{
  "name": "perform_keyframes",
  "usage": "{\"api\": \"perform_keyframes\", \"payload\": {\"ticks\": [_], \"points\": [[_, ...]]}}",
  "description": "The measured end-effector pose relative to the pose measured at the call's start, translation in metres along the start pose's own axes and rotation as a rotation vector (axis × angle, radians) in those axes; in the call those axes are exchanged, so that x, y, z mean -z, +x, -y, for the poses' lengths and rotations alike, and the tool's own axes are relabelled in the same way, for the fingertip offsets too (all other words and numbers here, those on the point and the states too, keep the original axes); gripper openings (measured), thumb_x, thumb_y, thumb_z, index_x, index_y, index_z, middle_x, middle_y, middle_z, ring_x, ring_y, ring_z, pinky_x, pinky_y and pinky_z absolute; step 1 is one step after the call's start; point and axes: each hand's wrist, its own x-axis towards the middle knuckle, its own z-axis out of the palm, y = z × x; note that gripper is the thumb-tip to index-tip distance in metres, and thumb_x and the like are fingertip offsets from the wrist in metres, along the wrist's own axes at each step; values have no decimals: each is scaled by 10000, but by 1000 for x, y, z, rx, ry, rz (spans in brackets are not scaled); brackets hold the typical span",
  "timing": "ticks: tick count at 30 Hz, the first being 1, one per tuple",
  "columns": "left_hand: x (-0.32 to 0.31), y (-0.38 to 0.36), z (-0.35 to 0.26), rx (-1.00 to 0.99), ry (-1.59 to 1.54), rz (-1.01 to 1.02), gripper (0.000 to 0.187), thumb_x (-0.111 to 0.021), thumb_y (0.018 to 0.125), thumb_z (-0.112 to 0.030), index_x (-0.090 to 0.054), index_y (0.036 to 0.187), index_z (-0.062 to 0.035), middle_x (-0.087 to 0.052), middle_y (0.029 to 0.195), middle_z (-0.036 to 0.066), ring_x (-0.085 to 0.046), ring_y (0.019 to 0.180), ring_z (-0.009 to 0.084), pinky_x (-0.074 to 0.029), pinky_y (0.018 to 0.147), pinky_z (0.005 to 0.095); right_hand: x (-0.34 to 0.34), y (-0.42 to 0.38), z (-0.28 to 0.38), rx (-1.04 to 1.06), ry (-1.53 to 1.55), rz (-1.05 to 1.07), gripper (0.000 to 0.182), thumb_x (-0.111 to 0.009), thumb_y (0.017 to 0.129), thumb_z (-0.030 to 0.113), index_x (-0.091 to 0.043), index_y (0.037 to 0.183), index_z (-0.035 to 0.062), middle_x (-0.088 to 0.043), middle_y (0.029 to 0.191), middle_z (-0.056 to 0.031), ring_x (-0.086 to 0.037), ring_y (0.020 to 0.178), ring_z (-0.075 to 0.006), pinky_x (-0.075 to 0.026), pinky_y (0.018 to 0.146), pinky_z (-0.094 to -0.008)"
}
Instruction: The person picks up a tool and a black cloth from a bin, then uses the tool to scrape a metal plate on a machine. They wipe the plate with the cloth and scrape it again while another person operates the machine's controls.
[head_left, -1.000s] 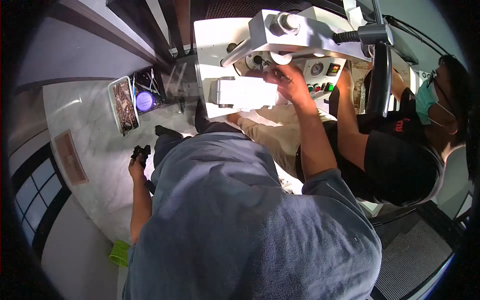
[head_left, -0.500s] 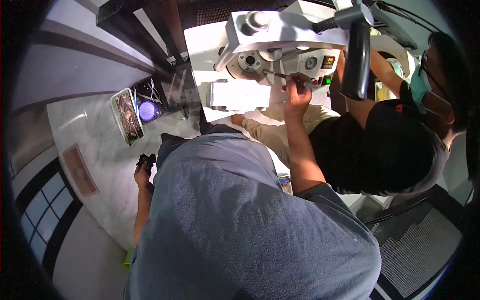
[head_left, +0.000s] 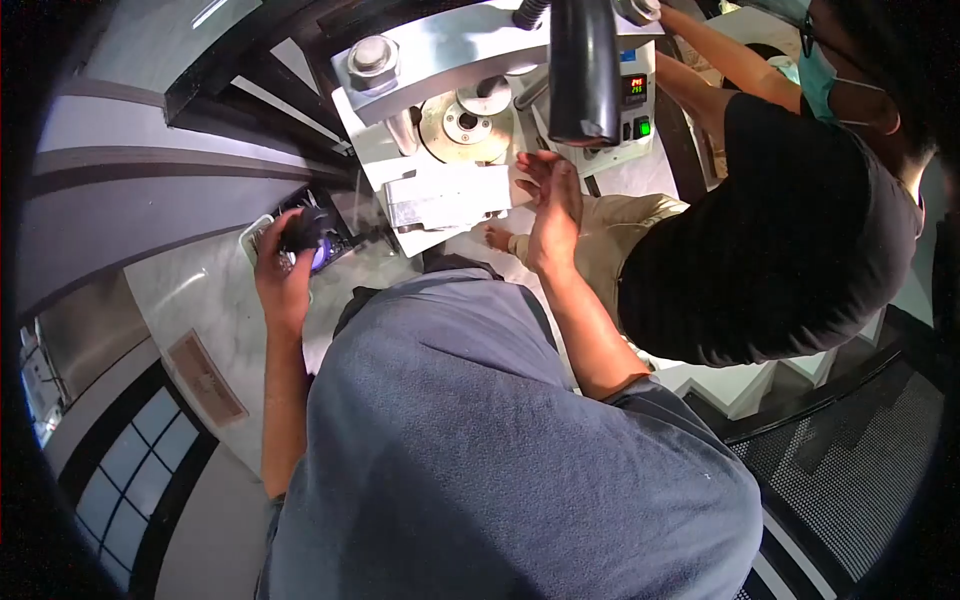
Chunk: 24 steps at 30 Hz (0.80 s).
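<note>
My left hand (head_left: 283, 270) grips a black object (head_left: 308, 230), raised over the tray on the left; its exact shape is blurred. My right hand (head_left: 554, 205) is beside the white block (head_left: 450, 198) at the machine's front edge, its fingers extended and apart. A thin dark piece shows by its fingertips, and whether the hand touches it cannot be made out. Behind the block, the round metal plate (head_left: 440, 133) with a central hole sits under the machine's thick metal arch (head_left: 450, 62). A black handle (head_left: 584, 80) hangs in front of the arch.
A co-worker in a black shirt (head_left: 770, 240) and a mask is close on the right, both arms reaching behind the machine. The control panel (head_left: 636, 105) has lit digits and a green switch. A purple round item (head_left: 321, 255) lies in the dark tray. A mesh chair stands lower right.
My left hand has risen with the black object towards the tray. My right hand has moved left and its fingers have spread. The view has shifted closer to the machine.
</note>
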Motion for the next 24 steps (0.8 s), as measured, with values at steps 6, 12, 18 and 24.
{"api": "perform_keyframes", "payload": {"ticks": [6,12,18,24], "points": [[-58,31,-107,-569,382,290,550,-720,734,6,-648,1274,-70,-659,1277,118,-587,1227,351,-442,1095,440,-40,-16,12,129,-90,134,234,-531,1090,235,-539,1244,59,-639,1340,-123,-558,1260,-205,-392,1114,-362],[-79,19,-97,-475,433,531,861,-735,726,-51,-437,1533,-67,-491,1517,157,-416,1457,369,-317,1212,472,-53,-18,5,212,-124,130,188,-544,1082,161,-523,1229,46,-623,1347,-144,-560,1259,-221,-403,1103,-364],[-83,13,-100,-461,442,527,915,-736,730,-53,-350,1559,-31,-412,1530,244,-377,1461,426,-298,1226,485,-52,-16,-4,237,-14,175,184,-530,1089,166,-505,1225,45,-614,1345,-157,-548,1265,-223,-388,1111,-360],[-84,11,-98,-393,440,515,844,-768,758,-51,-389,1512,-43,-443,1465,239,-431,1394,426,-334,1189,483,-53,-17,-5,174,18,170,178,-518,1093,169,-501,1220,46,-619,1320,-146,-544,1247,-208,-387,1102,-349]]}}
